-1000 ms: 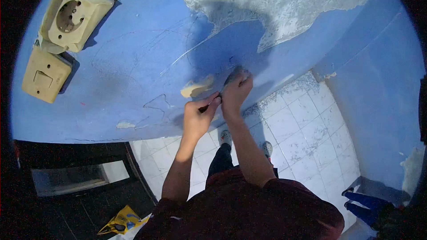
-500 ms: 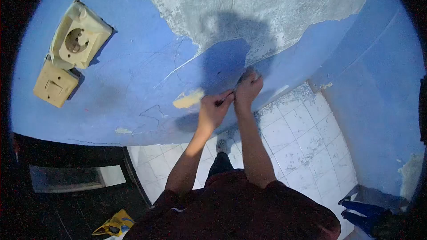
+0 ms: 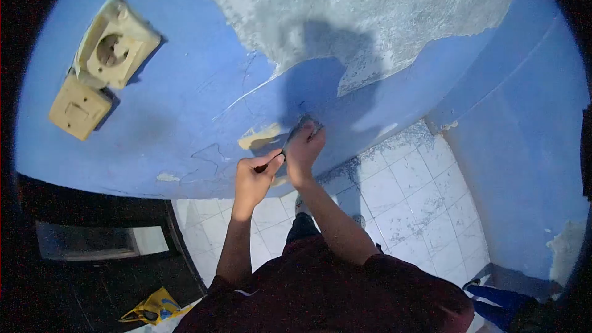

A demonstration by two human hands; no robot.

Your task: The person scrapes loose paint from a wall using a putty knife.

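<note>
My left hand (image 3: 253,180) is closed around the dark handle of a slim scraper. My right hand (image 3: 302,153) is closed higher up on the same tool, around its flat greyish end (image 3: 303,126), and its fingers hide most of that part. Both hands are close together in front of the blue wall (image 3: 179,98), just below a cream patch of peeled paint (image 3: 260,135). Above them a broad area of bare grey plaster (image 3: 364,6) has a ragged paint edge, partly under my shadow.
At upper left, a cream socket (image 3: 117,49) hangs next to a light switch (image 3: 79,108). Paint flakes litter the white tiled floor (image 3: 413,203). A yellow bag (image 3: 154,306) lies at lower left, and dark blue cloth (image 3: 496,308) is at lower right.
Both hands have moved left and down, closer to my body, with the scraper still between them. The view has shifted slightly.
</note>
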